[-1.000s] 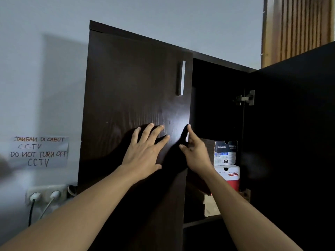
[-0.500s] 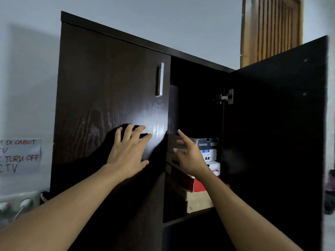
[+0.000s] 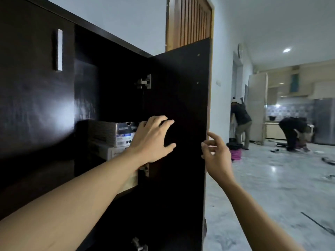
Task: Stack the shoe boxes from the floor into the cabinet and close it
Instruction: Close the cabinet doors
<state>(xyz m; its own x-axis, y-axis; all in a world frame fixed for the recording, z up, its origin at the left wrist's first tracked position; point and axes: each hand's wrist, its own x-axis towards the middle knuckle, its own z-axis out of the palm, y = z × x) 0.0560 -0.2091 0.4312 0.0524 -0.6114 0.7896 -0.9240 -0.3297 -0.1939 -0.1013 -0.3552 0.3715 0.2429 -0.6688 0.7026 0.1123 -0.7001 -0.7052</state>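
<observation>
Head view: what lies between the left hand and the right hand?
Only the bare inner face of the open cabinet door separates the left hand from the right hand, shown in the head view.

Inside the dark cabinet, a shelf is carrying a stack of shoe boxes. A grey box is sitting on top of a white box, and a tan cardboard box is showing lowest. A forearm is covering the shelf board itself. To the right, the glossy marbled floor is bearing a pink container near the wall, a long dark strip closer in, and small scattered bits farther off.
</observation>
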